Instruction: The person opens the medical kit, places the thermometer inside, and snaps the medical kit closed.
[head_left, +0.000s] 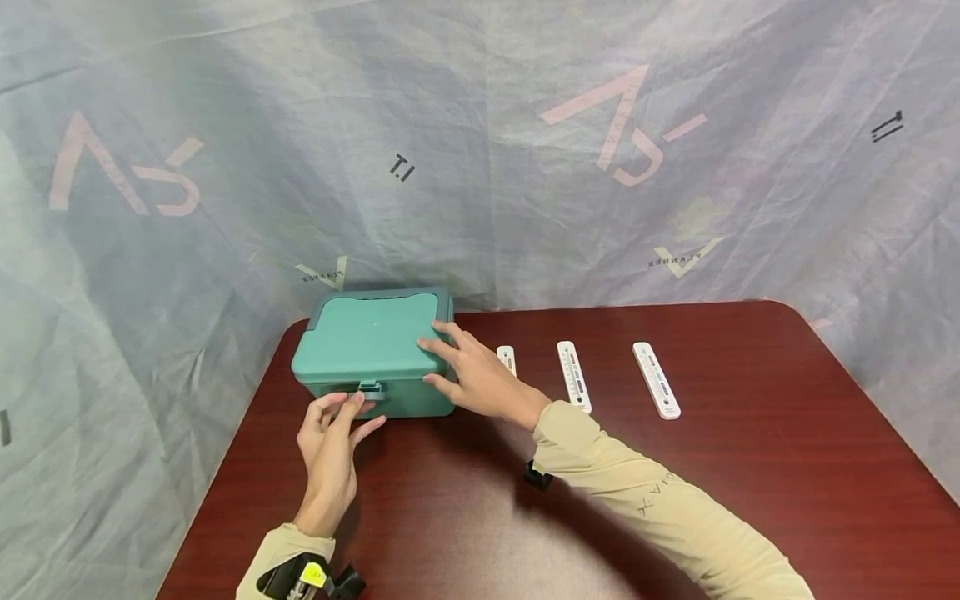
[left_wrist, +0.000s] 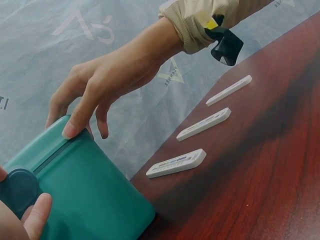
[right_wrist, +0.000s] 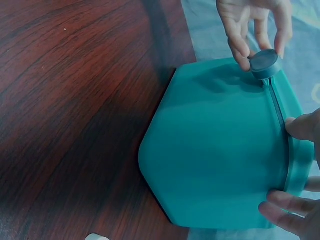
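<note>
A teal box (head_left: pixel 367 333) with its lid down stands at the left back of the table. My left hand (head_left: pixel 330 450) is at the front of it, thumb and fingers pinching the round dark teal latch (right_wrist: pixel 264 62). My right hand (head_left: pixel 480 375) rests with spread fingers on the lid's right end. In the left wrist view, the right thumb (left_wrist: pixel 72 129) lies at the lid's edge, near the seam.
Three white thermometers lie to the right of the box: a near one (head_left: pixel 507 359) partly behind my right hand, a middle one (head_left: pixel 574 375) and a far one (head_left: pixel 656 380). A printed grey cloth (head_left: pixel 480 167) hangs behind the dark red wooden table (head_left: pixel 750 467).
</note>
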